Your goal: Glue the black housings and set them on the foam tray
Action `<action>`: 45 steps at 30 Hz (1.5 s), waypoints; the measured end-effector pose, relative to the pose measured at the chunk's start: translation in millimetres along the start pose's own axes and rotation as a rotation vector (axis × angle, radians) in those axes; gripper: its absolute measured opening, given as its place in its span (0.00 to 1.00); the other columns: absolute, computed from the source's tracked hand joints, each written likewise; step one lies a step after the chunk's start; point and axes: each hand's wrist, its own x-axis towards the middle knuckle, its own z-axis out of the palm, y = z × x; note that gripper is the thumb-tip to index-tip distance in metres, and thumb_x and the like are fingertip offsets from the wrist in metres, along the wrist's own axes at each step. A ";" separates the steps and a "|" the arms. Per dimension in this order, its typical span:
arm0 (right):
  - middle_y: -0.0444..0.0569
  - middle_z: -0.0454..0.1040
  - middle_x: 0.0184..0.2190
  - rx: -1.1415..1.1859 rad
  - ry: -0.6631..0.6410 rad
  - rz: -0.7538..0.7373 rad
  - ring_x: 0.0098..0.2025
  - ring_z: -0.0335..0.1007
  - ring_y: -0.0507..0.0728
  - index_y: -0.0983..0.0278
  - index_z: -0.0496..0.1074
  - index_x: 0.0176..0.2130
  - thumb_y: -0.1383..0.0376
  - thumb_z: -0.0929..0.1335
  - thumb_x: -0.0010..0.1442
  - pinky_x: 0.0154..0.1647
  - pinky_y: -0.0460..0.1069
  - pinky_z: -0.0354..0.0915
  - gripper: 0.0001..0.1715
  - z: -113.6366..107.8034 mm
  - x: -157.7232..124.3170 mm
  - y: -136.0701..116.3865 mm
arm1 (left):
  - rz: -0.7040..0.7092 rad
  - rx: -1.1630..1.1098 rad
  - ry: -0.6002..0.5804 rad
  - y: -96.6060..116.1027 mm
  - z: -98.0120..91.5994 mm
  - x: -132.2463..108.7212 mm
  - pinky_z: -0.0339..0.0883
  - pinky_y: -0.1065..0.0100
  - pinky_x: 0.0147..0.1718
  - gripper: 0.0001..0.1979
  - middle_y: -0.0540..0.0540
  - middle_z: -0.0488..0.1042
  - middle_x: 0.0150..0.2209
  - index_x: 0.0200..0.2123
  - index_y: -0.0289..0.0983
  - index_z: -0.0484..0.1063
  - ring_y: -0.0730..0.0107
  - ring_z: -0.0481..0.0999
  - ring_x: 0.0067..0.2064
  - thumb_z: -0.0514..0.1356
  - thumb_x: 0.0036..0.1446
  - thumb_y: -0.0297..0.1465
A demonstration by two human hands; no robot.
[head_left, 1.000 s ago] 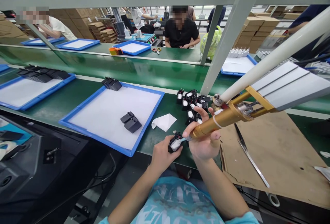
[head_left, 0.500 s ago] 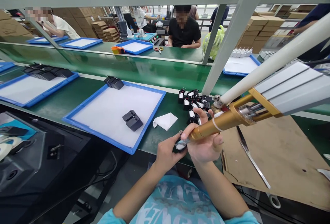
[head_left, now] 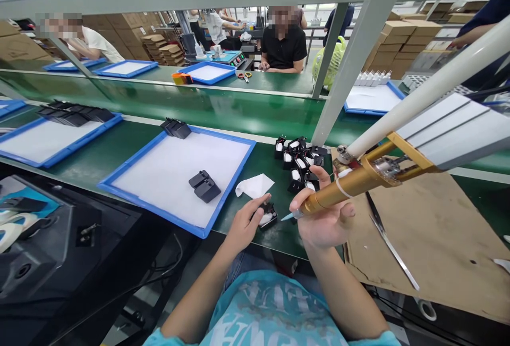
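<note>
On the green bench near its front edge sits a small open black plastic case (head_left: 268, 219) with a white part inside. The thumb and index finger of my left hand (head_left: 240, 227) are at its left and far sides, gripping it lightly. My right hand (head_left: 324, 224) is wrapped round the gold barrel of a glue dispensing gun (head_left: 337, 191). The gun's pale blue nozzle (head_left: 287, 217) points left, just right of the case and apart from it. Behind my right hand lies a pile of similar open black cases (head_left: 297, 161) with white parts and wires.
A blue-rimmed tray (head_left: 228, 212) lined with white holds closed black cases (head_left: 205, 185). Beside it lies a white paper piece (head_left: 255, 185). Metal tweezers (head_left: 392, 250) rest on cardboard (head_left: 434, 229) at right. A slanted white pole (head_left: 430, 88) crosses above. A co-worker (head_left: 283, 48) sits opposite.
My left hand and the open case have shifted left, away from the nozzle, which now shows clearly. My right hand has moved slightly right and down with the gun.
</note>
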 end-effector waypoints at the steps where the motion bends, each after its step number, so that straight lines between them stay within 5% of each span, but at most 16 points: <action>1: 0.47 0.72 0.49 -0.005 -0.001 -0.001 0.20 0.74 0.53 0.51 0.66 0.49 0.48 0.62 0.59 0.12 0.49 0.64 0.21 -1.0 0.1 -0.2 | -0.010 -0.016 -0.009 2.9 0.1 2.6 0.65 0.59 0.57 0.20 0.45 0.73 0.56 0.58 0.41 0.67 0.63 0.71 0.58 0.47 0.68 0.38; 6: 0.45 0.72 0.48 0.019 -0.027 -0.007 0.21 0.74 0.53 0.51 0.67 0.46 0.49 0.63 0.60 0.13 0.48 0.63 0.17 -5.0 -0.2 -2.2 | 0.077 0.129 0.060 8.0 8.1 4.6 0.71 0.65 0.48 0.13 0.47 0.79 0.46 0.49 0.41 0.74 0.65 0.78 0.47 0.58 0.63 0.37; 14: 0.46 0.73 0.48 0.029 -0.050 -0.024 0.21 0.75 0.53 0.52 0.68 0.49 0.50 0.63 0.60 0.13 0.48 0.64 0.19 -11.7 1.3 -3.1 | 0.140 0.431 0.120 9.7 26.2 -4.1 0.71 0.65 0.45 0.12 0.46 0.77 0.49 0.50 0.39 0.69 0.65 0.77 0.48 0.53 0.66 0.33; 20: 0.45 0.74 0.47 0.011 -0.037 -0.021 0.20 0.75 0.53 0.51 0.69 0.47 0.50 0.62 0.60 0.12 0.47 0.63 0.18 -14.2 1.1 -3.0 | 0.127 0.940 -0.045 21.7 26.3 -3.7 0.67 0.59 0.35 0.20 0.44 0.76 0.41 0.58 0.38 0.63 0.58 0.76 0.40 0.56 0.64 0.36; 27: 0.46 0.73 0.46 0.006 -0.009 -0.009 0.20 0.74 0.53 0.52 0.68 0.47 0.49 0.62 0.60 0.12 0.48 0.64 0.18 -17.9 -1.8 -4.2 | 0.246 0.922 -0.238 21.4 12.9 4.5 0.64 0.61 0.35 0.14 0.45 0.71 0.37 0.53 0.39 0.65 0.60 0.73 0.38 0.51 0.67 0.34; 31: 0.46 0.73 0.46 -0.029 0.012 0.005 0.19 0.74 0.54 0.52 0.71 0.46 0.50 0.63 0.59 0.13 0.51 0.66 0.19 -23.0 -1.9 -9.3 | 0.216 0.873 -0.074 11.0 -11.4 3.1 0.65 0.62 0.38 0.17 0.43 0.71 0.39 0.55 0.37 0.65 0.61 0.72 0.40 0.49 0.68 0.36; 35: 0.46 0.73 0.44 -0.055 0.045 0.002 0.18 0.74 0.55 0.52 0.71 0.48 0.52 0.63 0.58 0.13 0.51 0.66 0.20 -27.2 0.4 -11.8 | 0.149 0.996 0.190 -4.9 -62.5 -0.3 0.64 0.61 0.39 0.19 0.41 0.71 0.39 0.56 0.38 0.67 0.59 0.70 0.40 0.51 0.67 0.38; 40: 0.47 0.74 0.44 -0.042 0.062 -0.004 0.18 0.73 0.55 0.54 0.72 0.47 0.52 0.63 0.58 0.13 0.51 0.66 0.20 -29.5 0.1 -10.3 | 0.117 1.086 0.185 -24.4 -107.6 -5.0 0.65 0.57 0.42 0.20 0.41 0.71 0.38 0.58 0.43 0.68 0.56 0.71 0.43 0.54 0.65 0.38; 42: 0.48 0.74 0.45 -0.037 0.065 0.005 0.19 0.74 0.55 0.54 0.72 0.47 0.52 0.62 0.59 0.14 0.51 0.66 0.20 -30.4 -1.0 -9.1 | 0.102 1.036 0.221 -32.7 -114.3 -5.3 0.64 0.52 0.50 0.21 0.38 0.69 0.46 0.59 0.44 0.68 0.50 0.68 0.52 0.56 0.64 0.39; 45: 0.47 0.73 0.46 -0.030 0.060 0.022 0.19 0.73 0.54 0.54 0.71 0.46 0.51 0.62 0.59 0.14 0.51 0.65 0.19 -31.0 -2.3 -7.5 | 0.045 0.881 0.233 -48.6 -121.4 -3.5 0.56 0.42 0.58 0.26 0.36 0.51 0.65 0.61 0.48 0.64 0.35 0.47 0.67 0.59 0.61 0.42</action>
